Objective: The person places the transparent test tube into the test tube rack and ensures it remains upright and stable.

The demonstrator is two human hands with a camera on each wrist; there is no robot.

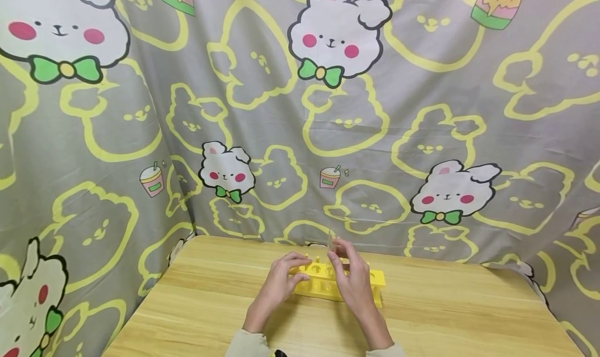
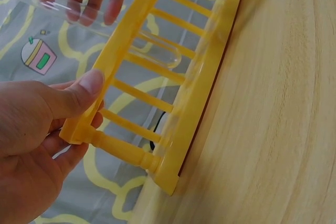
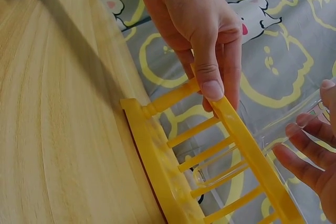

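Observation:
A yellow test tube rack stands on the wooden table. At its left end my left hand grips the top bar, the thumb lying on the bar and the fingers under and behind it. My right hand holds a clear test tube upright between thumb and fingers over the rack's middle. The tube's rounded lower end passes through the top bar and hangs between the two levels, above the base. In the right wrist view, the right hand's fingers lie along the tube's upper part.
Light wood tabletop surrounds the rack. A grey curtain with rabbit prints hangs behind the table and along its sides. A small dark object shows at the bottom edge of the head view, too cut off to identify.

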